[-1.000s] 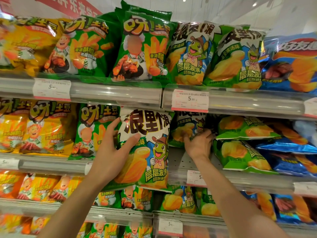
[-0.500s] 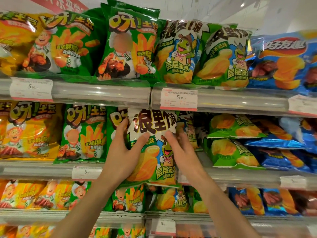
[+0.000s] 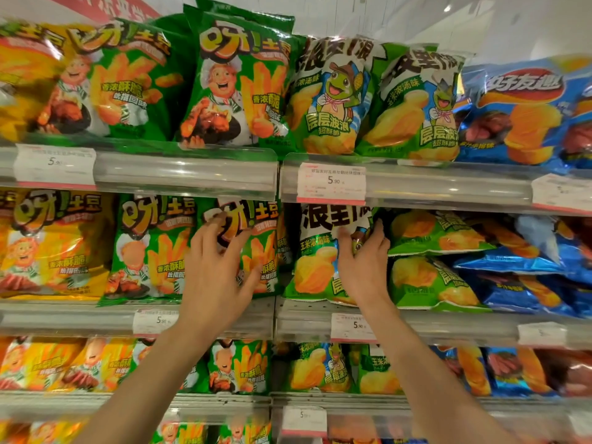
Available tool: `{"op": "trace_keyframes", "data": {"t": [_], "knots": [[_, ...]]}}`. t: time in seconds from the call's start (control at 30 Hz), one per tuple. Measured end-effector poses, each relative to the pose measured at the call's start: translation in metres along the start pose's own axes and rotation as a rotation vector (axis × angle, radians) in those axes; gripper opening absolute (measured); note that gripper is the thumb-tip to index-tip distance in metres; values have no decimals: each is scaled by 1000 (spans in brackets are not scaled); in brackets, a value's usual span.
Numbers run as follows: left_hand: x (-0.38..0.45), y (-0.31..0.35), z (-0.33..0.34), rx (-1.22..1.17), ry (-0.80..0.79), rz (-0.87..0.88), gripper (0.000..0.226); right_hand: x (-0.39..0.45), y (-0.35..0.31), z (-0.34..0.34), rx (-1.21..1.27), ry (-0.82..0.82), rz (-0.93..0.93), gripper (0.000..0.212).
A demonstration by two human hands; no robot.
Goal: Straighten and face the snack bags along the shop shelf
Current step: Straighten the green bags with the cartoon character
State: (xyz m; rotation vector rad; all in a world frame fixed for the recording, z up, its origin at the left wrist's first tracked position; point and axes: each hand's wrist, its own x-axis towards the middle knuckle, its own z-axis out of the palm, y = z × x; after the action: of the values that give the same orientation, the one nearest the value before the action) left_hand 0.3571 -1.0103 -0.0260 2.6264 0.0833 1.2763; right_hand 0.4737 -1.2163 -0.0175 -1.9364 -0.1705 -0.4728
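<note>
We see the frog bag (image 3: 320,251) standing upright on the middle shelf (image 3: 307,310), long axis vertical, face toward us. Our right hand (image 3: 363,267) grips its 3 o'clock edge with curled fingers. Our left hand (image 3: 214,277), fingers spread and open, rests on the chef bag (image 3: 256,248) at 9 o'clock. Two flat green bags (image 3: 429,257) crowd 3 o'clock.

Bags (image 3: 237,91) are shiny crinkly foil-plastic, shelf rail (image 3: 185,174) at 12 o'clock is clear glossy plastic, tags (image 3: 331,183) matt paper.
</note>
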Motion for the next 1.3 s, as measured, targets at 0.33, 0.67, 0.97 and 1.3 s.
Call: {"op": "trace_keyframes", "data": {"t": [0.33, 0.67, 0.97, 1.3], "knots": [[-6, -10, 15, 4, -90, 27, 72, -35, 35, 5, -592, -36, -517, 85], [-7, -13, 16, -25, -105, 45, 72, -34, 41, 8, -600, -63, -462, 85], [-14, -15, -3, -335, 36, -17, 44, -51, 20, -25, -123, -244, -201, 75], [-71, 36, 19, -798, -165, -306, 31, -109, 56, -82, 68, -280, 1, 29]]}}
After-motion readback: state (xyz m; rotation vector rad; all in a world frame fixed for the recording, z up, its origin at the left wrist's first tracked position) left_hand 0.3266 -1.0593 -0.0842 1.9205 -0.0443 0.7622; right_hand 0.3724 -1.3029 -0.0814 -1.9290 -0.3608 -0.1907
